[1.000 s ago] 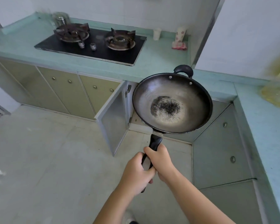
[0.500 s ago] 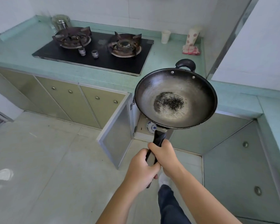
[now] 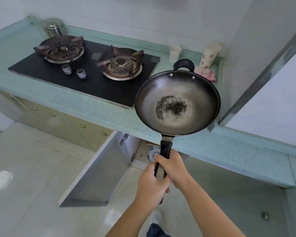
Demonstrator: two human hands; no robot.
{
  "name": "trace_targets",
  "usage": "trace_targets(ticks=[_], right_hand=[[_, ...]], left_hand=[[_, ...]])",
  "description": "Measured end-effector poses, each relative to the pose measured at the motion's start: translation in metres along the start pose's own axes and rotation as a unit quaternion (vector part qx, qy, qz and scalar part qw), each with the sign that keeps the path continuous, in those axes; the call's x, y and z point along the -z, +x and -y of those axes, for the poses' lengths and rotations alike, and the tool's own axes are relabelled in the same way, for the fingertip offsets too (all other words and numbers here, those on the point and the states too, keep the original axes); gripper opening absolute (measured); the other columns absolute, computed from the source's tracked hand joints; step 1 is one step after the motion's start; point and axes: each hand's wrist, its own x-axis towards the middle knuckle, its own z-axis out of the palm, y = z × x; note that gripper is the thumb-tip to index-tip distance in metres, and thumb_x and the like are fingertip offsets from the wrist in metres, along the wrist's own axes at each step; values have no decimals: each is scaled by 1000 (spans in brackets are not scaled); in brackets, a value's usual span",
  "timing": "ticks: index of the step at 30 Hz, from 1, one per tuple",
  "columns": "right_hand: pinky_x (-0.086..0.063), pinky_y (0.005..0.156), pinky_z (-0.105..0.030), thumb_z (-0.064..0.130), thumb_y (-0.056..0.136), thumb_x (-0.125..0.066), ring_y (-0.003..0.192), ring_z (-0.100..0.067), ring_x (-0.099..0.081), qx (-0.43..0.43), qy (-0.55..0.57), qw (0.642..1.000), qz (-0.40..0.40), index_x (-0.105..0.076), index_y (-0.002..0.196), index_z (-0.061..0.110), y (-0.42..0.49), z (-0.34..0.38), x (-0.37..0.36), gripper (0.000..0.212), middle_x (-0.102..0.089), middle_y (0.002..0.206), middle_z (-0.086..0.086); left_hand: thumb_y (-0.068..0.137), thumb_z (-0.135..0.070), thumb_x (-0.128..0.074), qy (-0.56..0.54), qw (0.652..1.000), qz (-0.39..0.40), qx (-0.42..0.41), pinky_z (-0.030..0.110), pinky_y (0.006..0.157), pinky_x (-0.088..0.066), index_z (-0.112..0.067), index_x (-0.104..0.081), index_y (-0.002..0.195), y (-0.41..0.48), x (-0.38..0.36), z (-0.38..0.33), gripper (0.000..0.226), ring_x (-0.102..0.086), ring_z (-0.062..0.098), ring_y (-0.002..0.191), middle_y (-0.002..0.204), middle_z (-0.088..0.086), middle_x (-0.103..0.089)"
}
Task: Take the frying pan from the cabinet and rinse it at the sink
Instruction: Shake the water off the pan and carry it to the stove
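Fingers [image 3: 162,181]: we have both sets wrapped tight round the pan's black handle.
Left hand [image 3: 150,183]: lower on the handle, nearer us.
Right hand [image 3: 173,168]: just above it, touching.
Pan [image 3: 178,103]: we hold it in the air over the tabletop [image 3: 92,115] edge, right of the stove [image 3: 85,72], dark specks in its middle.
Cabinet door [image 3: 99,175]: open below.

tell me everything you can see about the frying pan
The frying pan is round, deep and wok-like, of dark, worn metal with a greyish sheen inside and a patch of black specks at its centre. Two rivets fix a black loop handle at the far rim; a long black handle points toward the person. The left hand and right hand grip that handle, holding the pan roughly level in the air over the green countertop's edge.
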Motion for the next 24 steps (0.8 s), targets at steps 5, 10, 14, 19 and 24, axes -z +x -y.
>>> trace_targets(ticks=[5, 10, 14, 19, 24], right_hand=[[-32, 39, -15, 8, 80, -57, 51, -11, -38, 1, -35, 999, 25, -35, 66, 12, 48, 15, 31, 26, -36, 59, 0], [-30, 41, -15, 9, 81, -56, 51, -10, -37, 11, -53, 997, 61, -35, 65, 13, 75, 24, 58, 27, -34, 59, 0], [-30, 49, -24, 13, 80, -58, 52, -12, -37, 10, -69, 994, 81, -34, 63, 14, 95, 33, 79, 30, -34, 58, 1], [-30, 51, -27, 14, 79, -58, 52, -14, -36, 14, -81, 991, 106, -31, 60, 14, 118, 46, 102, 33, -34, 57, 0], [-34, 54, -27, 23, 82, -61, 55, -16, -44, 13, -77, 992, 102, -38, 66, 12, 135, 53, 118, 30, -42, 60, -2]], left_hand=[[83, -12, -61, -9, 1000, -19, 5, 19, 41, -41, -15, -57, 86, 44, -30, -18, 6, -56, 5, 41, 63, 2, -59], [84, -15, -61, -30, 998, -40, 25, 20, 34, -37, -17, -54, 85, 68, -56, -36, 7, -53, 5, 38, 62, 3, -59], [82, -17, -62, -44, 997, -54, 28, 21, 38, -41, -14, -53, 83, 85, -76, -50, 10, -56, 13, 47, 62, 0, -60], [84, -12, -59, -72, 995, -66, 36, 17, 36, -41, -10, -53, 84, 105, -96, -67, 5, -56, 6, 43, 62, 0, -58], [83, -10, -59, -74, 993, -79, 36, 17, 37, -39, -11, -51, 82, 125, -113, -78, 7, -58, 9, 46, 64, 0, -57]])
